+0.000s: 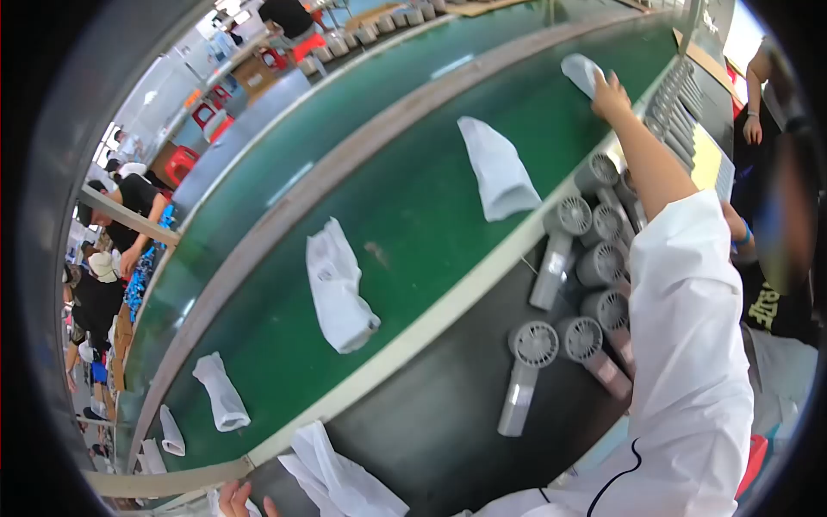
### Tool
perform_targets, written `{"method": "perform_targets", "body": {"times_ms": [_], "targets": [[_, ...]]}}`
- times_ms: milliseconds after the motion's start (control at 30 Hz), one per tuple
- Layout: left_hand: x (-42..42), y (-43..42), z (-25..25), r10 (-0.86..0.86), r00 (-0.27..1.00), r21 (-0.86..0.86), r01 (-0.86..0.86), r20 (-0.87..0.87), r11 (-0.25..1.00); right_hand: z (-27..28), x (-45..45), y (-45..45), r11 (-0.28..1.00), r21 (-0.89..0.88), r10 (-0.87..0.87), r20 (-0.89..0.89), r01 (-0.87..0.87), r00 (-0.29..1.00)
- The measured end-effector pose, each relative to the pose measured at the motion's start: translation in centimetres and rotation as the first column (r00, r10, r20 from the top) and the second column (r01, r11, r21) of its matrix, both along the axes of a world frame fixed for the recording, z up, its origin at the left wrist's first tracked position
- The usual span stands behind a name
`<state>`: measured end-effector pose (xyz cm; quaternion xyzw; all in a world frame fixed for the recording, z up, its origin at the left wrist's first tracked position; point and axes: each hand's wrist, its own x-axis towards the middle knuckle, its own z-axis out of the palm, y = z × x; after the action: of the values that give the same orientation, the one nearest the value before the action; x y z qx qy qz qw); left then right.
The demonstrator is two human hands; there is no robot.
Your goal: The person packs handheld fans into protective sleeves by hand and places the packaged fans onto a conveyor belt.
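The right hand (610, 96) is over the belt (422, 215), its fingers seemingly pinching the near end of a white bag (580, 72). The left hand (243, 501), cropped, is near a second bag (338, 478); I cannot tell its grip. Fans (527, 366) lie on the counter (413, 422).

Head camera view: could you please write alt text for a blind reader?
The right hand reaches over a green belt to a white pouch; other pouches lie along it. Grey handheld fans lie on the dark table; the left hand shows at lower left.
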<state>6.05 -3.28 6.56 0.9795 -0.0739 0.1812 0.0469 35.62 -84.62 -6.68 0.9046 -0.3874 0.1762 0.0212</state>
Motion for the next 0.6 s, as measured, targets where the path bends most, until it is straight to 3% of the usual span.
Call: {"method": "perform_targets", "body": {"times_ms": [67, 100, 133, 200, 233, 333, 400, 500, 600], "targets": [[0.1, -0.6, -1.0, -0.073, 0.997, -0.100, 0.073, -0.003, 0.992, 2.8, -0.6, 3.7, 0.977, -0.155, 0.160, 0.079, -0.146, 0.984], [-0.2, -1.0, -1.3, -0.093, 0.995, -0.192, 0.087, -0.026, 0.977, 4.2, -1.5, 5.8, 0.923, -0.191, 0.359, 0.122, -0.334, 0.925], [-0.8, -1.3, -1.4, -0.154, 0.988, -0.116, 0.151, -0.015, 0.982, 5.8, -2.7, 8.6, 0.831, -0.231, 0.545, 0.162, -0.506, 0.823], [-1.5, -1.8, -2.2, -0.285, 0.958, -0.255, 0.279, 0.012, 0.926, 9.5, -6.7, 15.6, 0.657, 0.090, 0.738, 0.129, -0.749, 0.663], [-1.8, -2.7, -2.4, -0.337, 0.939, -0.258, 0.344, 0.072, 0.903, 10.5, -9.8, 19.8, 0.543, 0.140, 0.798, 0.221, -0.828, 0.561], [-3.8, -3.6, -3.0, -0.438, 0.897, -0.390, 0.423, 0.055, 0.818, 13.2, -19.9, 29.6, 0.396, 0.237, 0.914, -0.010, -0.887, 0.406], [-5.3, -3.8, -3.9, -0.457, 0.888, -0.453, 0.431, 0.058, 0.780, 14.1, -26.2, 35.0, 0.462, 0.380, 0.887, -0.207, -0.801, 0.413], [-7.6, -3.8, -5.4, -0.393, 0.917, -0.553, 0.362, 0.066, 0.750, 9.7, -29.2, 38.6, 0.532, 0.242, 0.832, -0.327, -0.812, 0.448], [-9.8, -2.6, -6.1, -0.361, 0.930, -0.611, 0.324, 0.067, 0.722, 7.2, -28.4, 39.5, 0.572, 0.124, 0.803, -0.288, -0.811, 0.522]]}}
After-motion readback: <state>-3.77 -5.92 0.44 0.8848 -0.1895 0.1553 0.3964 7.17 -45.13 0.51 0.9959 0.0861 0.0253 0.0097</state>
